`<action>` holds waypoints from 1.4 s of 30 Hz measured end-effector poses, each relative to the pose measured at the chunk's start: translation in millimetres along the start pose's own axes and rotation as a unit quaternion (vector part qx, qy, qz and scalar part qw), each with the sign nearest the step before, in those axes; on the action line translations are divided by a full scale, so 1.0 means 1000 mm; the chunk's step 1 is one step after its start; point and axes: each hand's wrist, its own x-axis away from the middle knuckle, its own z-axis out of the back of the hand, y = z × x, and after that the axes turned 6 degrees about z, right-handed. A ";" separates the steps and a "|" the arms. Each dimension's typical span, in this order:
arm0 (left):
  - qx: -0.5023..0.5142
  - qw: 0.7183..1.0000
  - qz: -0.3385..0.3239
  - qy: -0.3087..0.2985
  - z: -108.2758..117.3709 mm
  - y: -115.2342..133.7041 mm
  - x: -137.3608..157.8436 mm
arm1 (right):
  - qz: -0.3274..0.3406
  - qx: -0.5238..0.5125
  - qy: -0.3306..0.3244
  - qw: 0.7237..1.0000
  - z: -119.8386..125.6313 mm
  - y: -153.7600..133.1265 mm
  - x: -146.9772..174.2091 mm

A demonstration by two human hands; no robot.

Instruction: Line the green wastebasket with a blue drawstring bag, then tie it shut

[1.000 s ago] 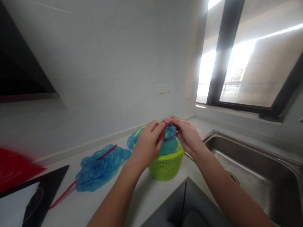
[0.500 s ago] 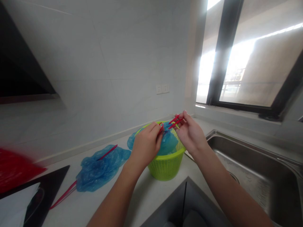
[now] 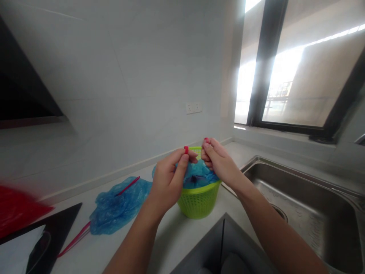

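Note:
A green plastic basket (image 3: 199, 201) stands on the counter, with a blue plastic bag (image 3: 196, 176) inside it and some of the blue film showing behind its left side. Above the basket's left rim, my left hand (image 3: 171, 173) pinches a red drawstring (image 3: 186, 150) of the bag between thumb and forefinger. My right hand (image 3: 218, 158) is closed over the right rim, with a bit of red drawstring showing at its fingertips. A dark patch shows in the bag's folds; what it is I cannot make out. The hands are slightly apart.
Left of the basket lies another crumpled blue bag (image 3: 118, 207) with red drawstrings. A blurred red bag (image 3: 19, 211) is at the far left, by a black cooktop (image 3: 67, 220). A steel sink (image 3: 302, 205) lies to the right, below a window (image 3: 296, 87).
Both hands have moved apart a little, and the right fingers have closed round the drawstring. The red loops no longer stretch between the hands, and the blue bag sits lower and wider in the basket.

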 end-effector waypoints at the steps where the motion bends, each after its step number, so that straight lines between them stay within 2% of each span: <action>1: -0.010 0.999 -0.004 -0.033 0.000 0.003 0.001 | -0.004 0.045 -0.032 0.998 -0.001 -0.001 0.002; 3: -0.024 0.996 0.005 -0.087 -0.003 0.007 0.002 | 0.019 0.145 -0.056 0.988 -0.001 -0.004 0.005; 5: -0.033 0.993 0.030 -0.112 -0.006 0.008 0.002 | 0.055 0.235 -0.049 0.969 -0.001 -0.005 0.007; 9: -0.028 0.991 0.064 -0.118 -0.010 0.005 0.002 | 0.082 0.324 -0.063 0.940 0.001 -0.005 0.008; 13: 0.028 0.991 0.089 -0.095 -0.007 0.002 0.003 | 0.149 0.361 -0.131 0.911 0.000 -0.005 0.009; 16: 0.046 0.990 0.105 -0.084 -0.005 0.000 0.004 | 0.134 0.332 -0.128 0.925 -0.003 -0.006 0.009; 21: -0.008 0.992 0.069 -0.102 -0.003 -0.001 0.002 | 0.105 0.258 -0.092 0.956 -0.007 -0.005 0.010; 23: -0.031 0.994 0.066 -0.087 -0.002 -0.001 0.000 | 0.108 0.246 -0.093 0.959 -0.006 -0.007 0.010; 25: -0.045 0.993 0.073 -0.080 -0.001 -0.002 -0.001 | 0.118 0.233 -0.123 0.958 -0.005 -0.011 0.009; 29: -0.067 0.986 0.097 -0.118 -0.002 -0.003 -0.001 | 0.110 0.210 -0.153 0.959 -0.003 -0.018 0.010; 32: -0.099 0.982 0.077 -0.143 -0.005 -0.001 -0.001 | 0.105 0.236 -0.148 0.955 -0.004 -0.016 0.011; 36: -0.051 0.982 0.041 -0.176 -0.002 0.004 0.000 | 0.111 0.204 -0.172 0.957 -0.003 -0.012 0.010; 38: -0.026 0.981 0.064 -0.182 0.001 0.005 0.001 | 0.100 0.153 -0.192 0.964 -0.003 -0.010 0.008; 42: 0.013 0.974 0.122 -0.188 0.004 0.006 0.003 | 0.023 0.044 -0.200 0.979 -0.003 -0.005 0.006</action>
